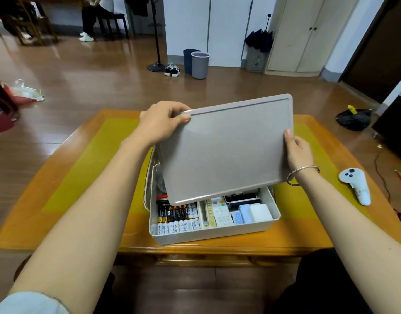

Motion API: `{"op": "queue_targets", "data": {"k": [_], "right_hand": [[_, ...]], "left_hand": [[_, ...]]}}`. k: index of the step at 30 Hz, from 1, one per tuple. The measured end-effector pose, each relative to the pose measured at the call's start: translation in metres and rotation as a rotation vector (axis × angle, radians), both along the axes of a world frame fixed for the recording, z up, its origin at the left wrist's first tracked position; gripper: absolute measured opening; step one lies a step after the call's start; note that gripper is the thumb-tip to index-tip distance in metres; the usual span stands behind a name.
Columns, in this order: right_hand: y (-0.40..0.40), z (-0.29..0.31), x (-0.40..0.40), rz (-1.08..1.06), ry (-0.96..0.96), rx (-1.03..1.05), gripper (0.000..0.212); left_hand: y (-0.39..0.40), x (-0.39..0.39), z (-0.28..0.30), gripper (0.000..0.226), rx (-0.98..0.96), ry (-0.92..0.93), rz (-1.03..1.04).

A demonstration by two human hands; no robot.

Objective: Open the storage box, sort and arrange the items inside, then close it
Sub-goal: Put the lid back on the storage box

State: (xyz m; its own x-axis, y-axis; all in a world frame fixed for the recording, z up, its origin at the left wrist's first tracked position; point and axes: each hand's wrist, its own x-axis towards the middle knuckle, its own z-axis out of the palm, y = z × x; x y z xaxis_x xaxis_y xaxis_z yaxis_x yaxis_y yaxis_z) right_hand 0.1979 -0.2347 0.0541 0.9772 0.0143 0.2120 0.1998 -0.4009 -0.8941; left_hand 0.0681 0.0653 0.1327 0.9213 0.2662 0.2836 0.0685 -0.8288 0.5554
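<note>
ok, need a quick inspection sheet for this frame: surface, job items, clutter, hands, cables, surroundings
Surface: wooden table with a yellow mat, box near its front edge.
Job's things: storage box open; lid held tilted above it; batteries in a row at left, white remote and small cases at right.
Clutter: white controller on the table's right side.
Hands: left hand grips the lid's far left corner; right hand holds its right edge.
Cables: black cable on the floor at right.
Surroundings: grey bin, shoes, black bag, seated person far left.
</note>
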Motion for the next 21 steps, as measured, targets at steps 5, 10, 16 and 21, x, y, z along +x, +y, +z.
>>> {"op": "queue_targets", "data": {"k": [5,10,16,21], "right_hand": [[0.001,-0.012,-0.005,-0.058,0.078,-0.077,0.049],[0.000,-0.033,-0.006,-0.110,0.176,-0.202,0.051],[0.006,-0.051,-0.015,-0.064,0.276,-0.226,0.048],[0.015,-0.062,-0.025,-0.015,0.318,-0.351,0.030]], "left_hand": [[0.001,-0.006,-0.035,0.026,-0.170,-0.001,0.088],[0.000,-0.028,-0.082,0.065,-0.285,0.407,0.397],[-0.005,-0.041,-0.110,0.050,-0.268,0.363,0.438],[-0.004,-0.050,-0.136,0.047,-0.179,0.364,0.529]]}}
